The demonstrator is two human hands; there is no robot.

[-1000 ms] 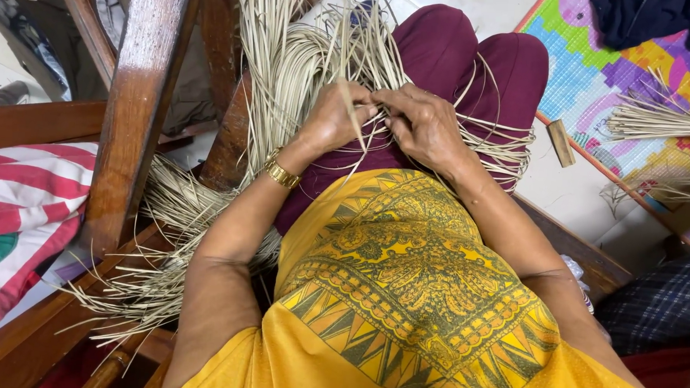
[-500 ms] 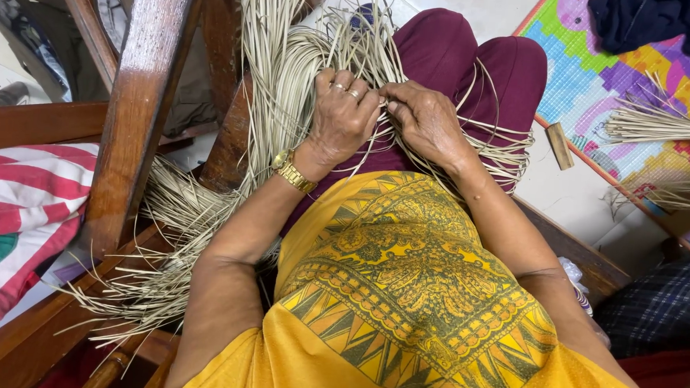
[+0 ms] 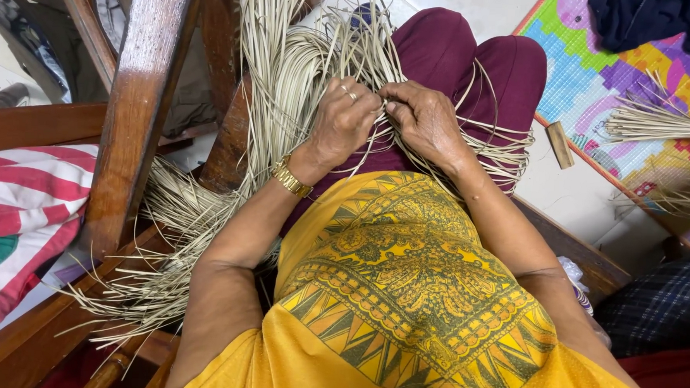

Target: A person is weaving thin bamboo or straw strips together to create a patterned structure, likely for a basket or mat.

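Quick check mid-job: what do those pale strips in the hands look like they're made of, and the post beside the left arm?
Strips: likely dried plant fibre such as cane or palm leaf; pale straw colour, matte, thin, flat, and bending in loose curves without snapping. Both the left hand and right hand pinch them over the lap. Post: wood, dark brown with visible grain and a glossy, probably varnished finish, worn in places.

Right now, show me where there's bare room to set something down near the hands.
The one bare patch is the pale floor between the right knee and the colourful mat, bar a small wooden piece. Elsewhere it is crowded: both hands, left and right, work the straw strips that cover the lap and spill left under the wooden post.
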